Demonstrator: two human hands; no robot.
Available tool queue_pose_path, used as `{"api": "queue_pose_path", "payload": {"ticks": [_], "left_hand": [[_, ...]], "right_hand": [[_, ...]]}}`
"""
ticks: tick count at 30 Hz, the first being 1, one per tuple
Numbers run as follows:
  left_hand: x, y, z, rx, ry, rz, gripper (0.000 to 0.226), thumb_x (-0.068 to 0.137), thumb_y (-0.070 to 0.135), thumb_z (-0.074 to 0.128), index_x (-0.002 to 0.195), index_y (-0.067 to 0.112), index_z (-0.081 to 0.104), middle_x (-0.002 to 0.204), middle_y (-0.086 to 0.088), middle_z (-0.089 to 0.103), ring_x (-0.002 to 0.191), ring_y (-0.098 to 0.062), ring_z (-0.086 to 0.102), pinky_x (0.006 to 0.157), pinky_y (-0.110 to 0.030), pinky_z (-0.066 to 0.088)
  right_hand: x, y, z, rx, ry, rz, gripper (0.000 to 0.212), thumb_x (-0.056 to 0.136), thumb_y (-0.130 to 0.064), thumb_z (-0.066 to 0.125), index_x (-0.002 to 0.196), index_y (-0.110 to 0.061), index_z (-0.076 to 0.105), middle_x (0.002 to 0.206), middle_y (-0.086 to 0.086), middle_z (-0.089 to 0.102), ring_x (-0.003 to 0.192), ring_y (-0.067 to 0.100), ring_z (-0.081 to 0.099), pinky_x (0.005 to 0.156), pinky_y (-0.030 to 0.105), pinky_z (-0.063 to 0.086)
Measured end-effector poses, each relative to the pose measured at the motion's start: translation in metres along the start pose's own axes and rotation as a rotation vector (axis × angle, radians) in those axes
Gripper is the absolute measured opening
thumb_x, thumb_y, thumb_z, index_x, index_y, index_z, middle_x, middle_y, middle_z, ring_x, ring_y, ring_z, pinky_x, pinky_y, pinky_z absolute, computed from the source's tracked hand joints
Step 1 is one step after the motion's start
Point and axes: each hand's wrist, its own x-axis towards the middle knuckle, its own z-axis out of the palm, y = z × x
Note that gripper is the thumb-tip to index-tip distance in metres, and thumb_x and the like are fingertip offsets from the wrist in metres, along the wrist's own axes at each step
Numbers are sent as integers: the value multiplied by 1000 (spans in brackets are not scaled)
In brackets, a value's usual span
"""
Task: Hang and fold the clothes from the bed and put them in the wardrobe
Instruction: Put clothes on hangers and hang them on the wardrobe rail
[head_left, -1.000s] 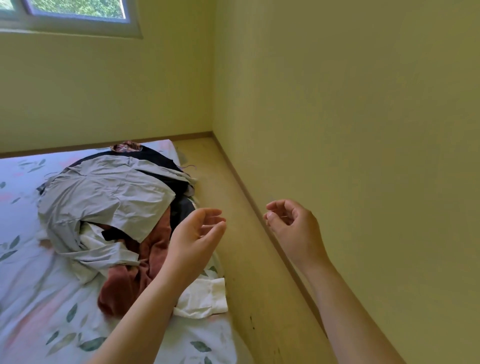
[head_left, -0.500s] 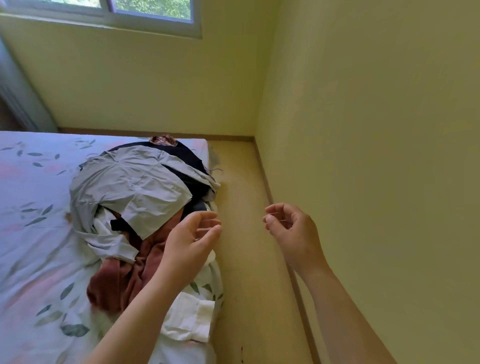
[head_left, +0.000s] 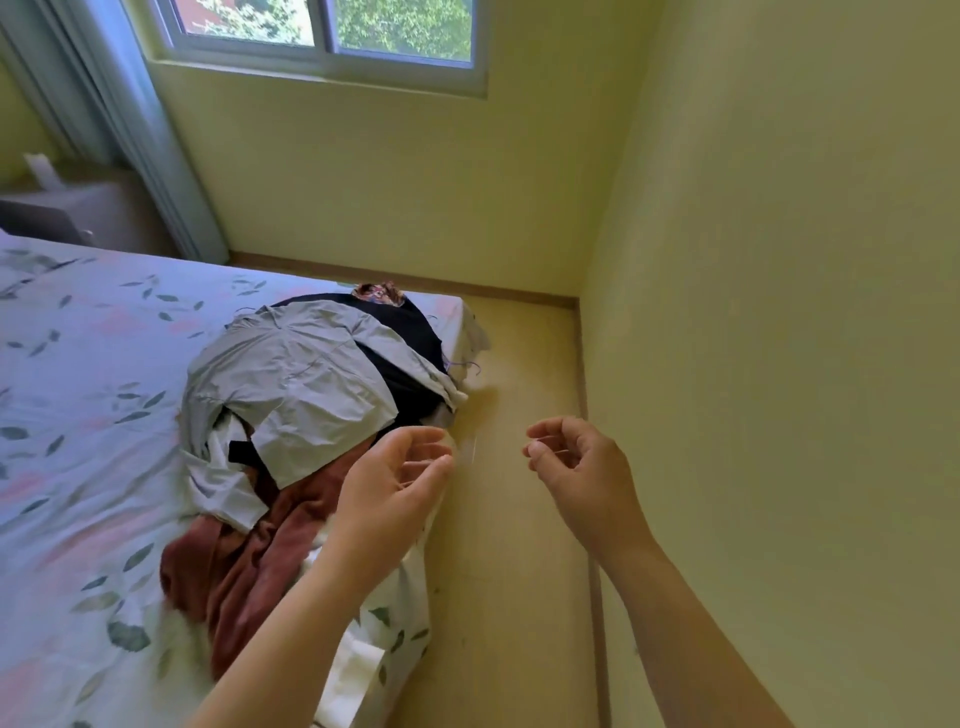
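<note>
A pile of clothes lies at the right edge of the bed (head_left: 78, 467). A pale grey shirt (head_left: 291, 384) is on top, over a black garment (head_left: 410, 332) and a rust-brown garment (head_left: 249, 561). A white piece (head_left: 358, 670) hangs over the bed's edge. My left hand (head_left: 395, 488) hovers above the pile's right side, fingers relaxed and slightly bent, holding nothing. My right hand (head_left: 582, 467) is raised over the floor strip, fingers curled, thumb and fingertip pinching what looks like a thin pale thread (head_left: 545, 442).
A narrow strip of floor (head_left: 509, 571) runs between the bed and the yellow wall (head_left: 779, 364) on the right. At the back are a window (head_left: 332, 31), a pale curtain (head_left: 130, 130) and a low grey nightstand (head_left: 78, 208). No wardrobe shows.
The view has swung left and up, bringing in more of the bed, window and curtain. Both hands keep the same pose and spacing.
</note>
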Motion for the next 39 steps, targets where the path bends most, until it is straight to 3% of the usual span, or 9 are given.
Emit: {"api": "queue_pose_path", "payload": {"ticks": [5,16,24,30,39], "left_hand": [[29,-8,6,55,76,-29,20,90,16,65,109,21,65,97,2,71,84,0,66,67,-8,49],[173,-26,-9,60,195,5,21,90,21,66,111,22,65,98,9,71,86,6,65,67,-6,49],[282,-22,-15,57,262,-40,20,90,20,66,110,24,65,98,7,71,87,2,66,71,-9,49],[369,-21,9,74,309,-75,19,91,18,65,109,25,64,98,7,71,86,4,65,76,-14,50],[481,-7,58,81,517,-147,19,90,17,65,106,28,64,98,11,70,87,6,64,70,-7,48]], "right_hand": [[43,12,15,-6,-116,-19,13,90,-17,63,90,-30,65,81,-5,70,77,9,67,72,28,57],[195,5,60,-88,-216,-99,8,88,-16,67,90,-23,68,78,-4,70,74,11,68,72,33,58],[316,-6,89,-116,-257,-152,8,88,-16,66,91,-23,69,79,-8,70,69,1,65,60,11,47],[418,8,102,-28,-349,-122,9,90,-13,64,95,-18,68,83,-3,71,76,11,69,71,27,57],[581,19,97,6,-516,-185,8,90,-15,64,95,-20,68,84,-2,70,79,12,68,66,17,51]]}}
